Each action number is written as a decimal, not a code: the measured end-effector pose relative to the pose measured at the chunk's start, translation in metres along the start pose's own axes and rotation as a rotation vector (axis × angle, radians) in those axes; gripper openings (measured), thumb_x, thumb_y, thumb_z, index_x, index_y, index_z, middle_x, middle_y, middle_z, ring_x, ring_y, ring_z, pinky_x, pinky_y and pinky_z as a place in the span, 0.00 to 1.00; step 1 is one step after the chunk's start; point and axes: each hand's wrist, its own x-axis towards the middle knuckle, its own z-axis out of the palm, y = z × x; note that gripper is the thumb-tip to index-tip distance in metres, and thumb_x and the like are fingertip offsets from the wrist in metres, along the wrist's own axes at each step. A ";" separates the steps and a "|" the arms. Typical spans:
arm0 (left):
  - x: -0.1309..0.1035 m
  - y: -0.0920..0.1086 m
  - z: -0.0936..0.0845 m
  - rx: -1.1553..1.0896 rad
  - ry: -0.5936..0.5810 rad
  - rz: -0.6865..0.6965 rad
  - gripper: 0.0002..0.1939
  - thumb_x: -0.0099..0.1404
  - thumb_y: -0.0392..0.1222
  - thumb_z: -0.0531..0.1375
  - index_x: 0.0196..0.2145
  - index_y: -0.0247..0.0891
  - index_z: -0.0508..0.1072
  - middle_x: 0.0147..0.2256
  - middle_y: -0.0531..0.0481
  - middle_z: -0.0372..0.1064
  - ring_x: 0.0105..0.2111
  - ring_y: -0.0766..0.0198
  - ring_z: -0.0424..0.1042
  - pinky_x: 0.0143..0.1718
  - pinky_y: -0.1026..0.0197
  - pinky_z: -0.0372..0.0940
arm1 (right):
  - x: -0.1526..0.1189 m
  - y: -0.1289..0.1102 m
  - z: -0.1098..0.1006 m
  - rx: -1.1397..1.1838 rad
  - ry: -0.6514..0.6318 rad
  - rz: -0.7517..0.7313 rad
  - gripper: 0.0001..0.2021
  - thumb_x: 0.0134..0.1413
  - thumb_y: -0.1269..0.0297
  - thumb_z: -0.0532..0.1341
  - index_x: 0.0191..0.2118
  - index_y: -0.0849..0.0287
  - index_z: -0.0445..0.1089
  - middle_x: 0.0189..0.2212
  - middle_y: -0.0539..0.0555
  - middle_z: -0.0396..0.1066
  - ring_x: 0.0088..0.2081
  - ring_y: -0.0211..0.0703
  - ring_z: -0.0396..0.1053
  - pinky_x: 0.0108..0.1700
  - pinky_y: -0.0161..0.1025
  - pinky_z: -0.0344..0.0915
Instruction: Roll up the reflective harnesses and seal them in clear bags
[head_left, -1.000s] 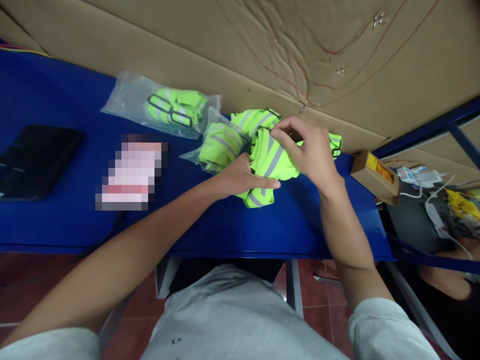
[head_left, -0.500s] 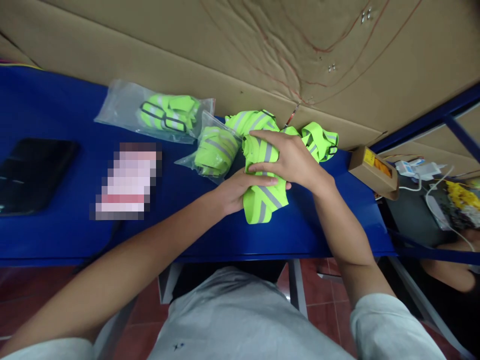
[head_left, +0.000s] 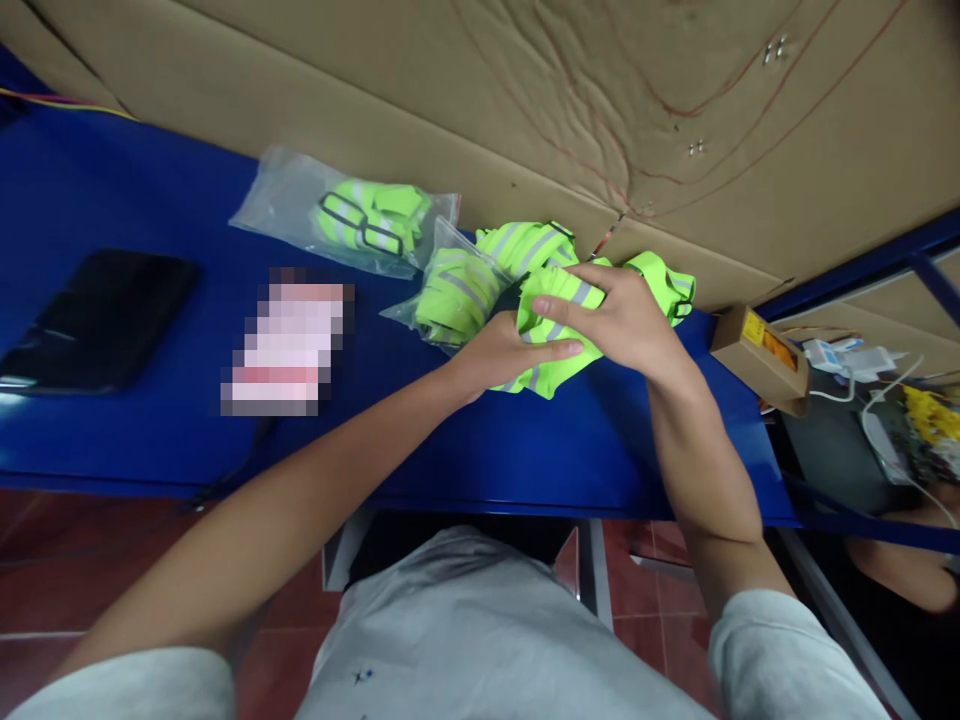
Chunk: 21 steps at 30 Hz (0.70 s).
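A folded bundle of neon-yellow strap with grey stripes [head_left: 553, 370] is held between both hands over the blue table. My left hand [head_left: 502, 355] grips it from the left and below, its thumb lying across the front. My right hand [head_left: 619, 310] wraps its upper right side, thumb on top. Behind it lie a loose neon bundle [head_left: 517, 248] and another one with a black buckle [head_left: 664, 280]. Just left of the hands sits a neon bundle in a clear bag [head_left: 456, 298].
A second bagged bundle [head_left: 375, 215] lies at the back left. Further left are a black flat object [head_left: 105, 320] and a blurred-out pink item [head_left: 289, 345]. A small cardboard box [head_left: 761, 358] stands at the table's right end. Another person's arm [head_left: 904, 565] shows at far right.
The held bundle has been raised a little and its hanging lower loop is now gathered up closer to the hands. The whole view has shifted slightly.
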 end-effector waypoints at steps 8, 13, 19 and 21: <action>0.002 0.003 0.004 0.147 0.323 0.236 0.28 0.64 0.58 0.71 0.49 0.40 0.64 0.50 0.44 0.70 0.53 0.53 0.73 0.53 0.53 0.69 | 0.003 0.000 -0.002 0.159 0.095 0.014 0.23 0.55 0.38 0.70 0.38 0.56 0.80 0.32 0.49 0.77 0.41 0.47 0.75 0.46 0.43 0.73; 0.008 -0.001 -0.003 0.176 0.630 0.390 0.18 0.80 0.60 0.48 0.47 0.43 0.61 0.43 0.47 0.66 0.49 0.59 0.70 0.54 0.55 0.66 | -0.005 -0.012 0.033 0.256 0.203 0.074 0.24 0.58 0.38 0.66 0.44 0.55 0.79 0.39 0.53 0.81 0.49 0.52 0.77 0.54 0.47 0.74; 0.016 -0.003 -0.007 0.164 0.735 0.371 0.16 0.82 0.55 0.44 0.45 0.42 0.61 0.40 0.47 0.67 0.43 0.59 0.71 0.51 0.55 0.66 | -0.009 -0.006 0.063 0.638 0.216 0.189 0.25 0.61 0.37 0.63 0.46 0.55 0.79 0.47 0.55 0.82 0.52 0.51 0.79 0.57 0.48 0.76; 0.014 -0.006 -0.006 0.253 0.626 0.339 0.17 0.80 0.58 0.48 0.48 0.42 0.61 0.35 0.50 0.67 0.37 0.58 0.72 0.46 0.55 0.66 | -0.013 0.008 0.062 0.727 0.287 0.247 0.26 0.60 0.37 0.64 0.47 0.56 0.79 0.47 0.55 0.83 0.52 0.51 0.80 0.56 0.48 0.76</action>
